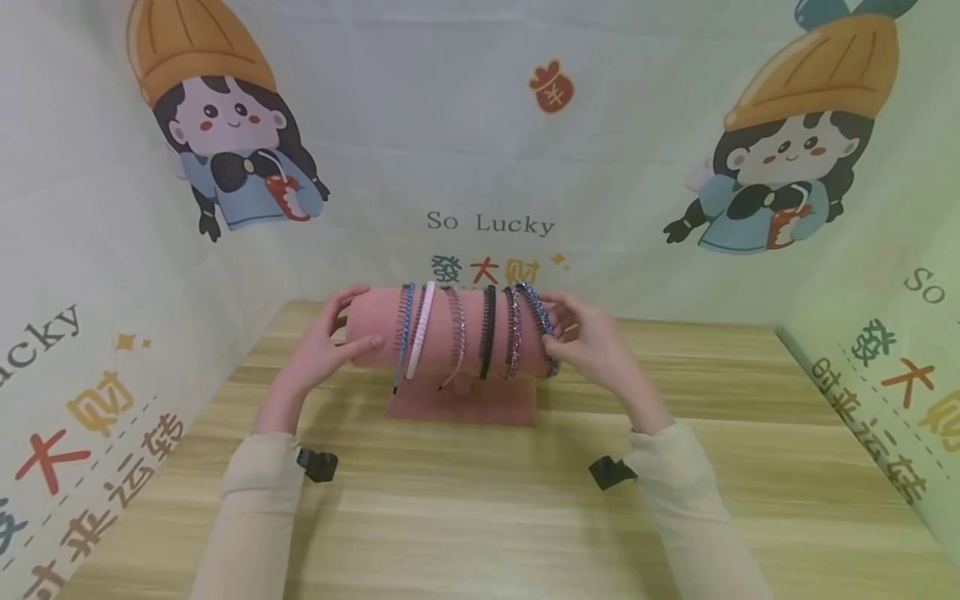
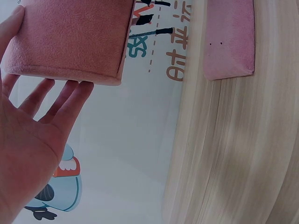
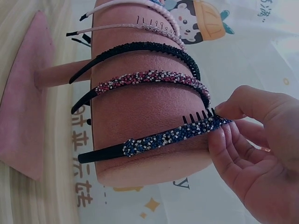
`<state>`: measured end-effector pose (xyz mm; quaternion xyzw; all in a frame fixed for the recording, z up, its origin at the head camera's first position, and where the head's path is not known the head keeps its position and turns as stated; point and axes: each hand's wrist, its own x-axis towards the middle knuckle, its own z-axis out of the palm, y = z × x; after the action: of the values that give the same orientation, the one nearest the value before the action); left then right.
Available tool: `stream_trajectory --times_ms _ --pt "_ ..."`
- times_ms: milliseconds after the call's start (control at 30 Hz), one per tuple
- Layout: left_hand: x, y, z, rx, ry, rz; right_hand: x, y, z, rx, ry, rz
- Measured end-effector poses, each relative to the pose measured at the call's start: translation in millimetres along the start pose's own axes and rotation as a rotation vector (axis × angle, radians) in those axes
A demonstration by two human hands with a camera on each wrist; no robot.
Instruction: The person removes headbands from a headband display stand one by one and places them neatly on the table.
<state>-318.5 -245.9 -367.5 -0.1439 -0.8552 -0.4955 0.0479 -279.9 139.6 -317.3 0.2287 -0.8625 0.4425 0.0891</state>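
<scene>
A pink plush headband stand (image 1: pixel 375 317), a horizontal roll on a post and flat base (image 1: pixel 461 408), stands on the table. My left hand (image 1: pixel 322 346) holds the roll's left end, thumb on the front and fingers behind. Near the right end, my right hand (image 1: pixel 596 342) pinches a blue-and-silver glittery headband (image 3: pixel 168 137) between thumb and fingers; this comb-toothed band lies round the roll. Further left sit a pink-and-silver glittery headband (image 3: pixel 149 77), a black headband (image 3: pixel 145 46), a thin beaded headband (image 1: pixel 458 325), a pale pink headband (image 1: pixel 422 333) and a blue headband (image 1: pixel 404 325).
The wood-grain table (image 1: pixel 465 517) extends in front of and beside the stand. A printed cloth backdrop (image 1: pixel 420 125) rises behind it and along both sides. Small black wrist devices sit at the left cuff (image 1: pixel 255 467) and right cuff (image 1: pixel 678 458).
</scene>
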Motion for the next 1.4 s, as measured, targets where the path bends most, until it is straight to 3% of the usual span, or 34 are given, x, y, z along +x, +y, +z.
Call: stream_trajectory --times_ms 667,967,1400 --pt "-4.1 2.9 -0.7 0.025 0.002 0.012 -2.5 -2.4 -0.9 -0.094 0.005 -0.024" --pt "-3.5 6.2 -1.8 0.024 0.002 0.031 -6.9 -2.2 -3.8 -0.122 0.055 -0.042" --pt "-2.3 5.7 -1.4 0.018 -0.005 0.002 -11.8 -0.4 -9.1 -0.113 0.074 0.023"
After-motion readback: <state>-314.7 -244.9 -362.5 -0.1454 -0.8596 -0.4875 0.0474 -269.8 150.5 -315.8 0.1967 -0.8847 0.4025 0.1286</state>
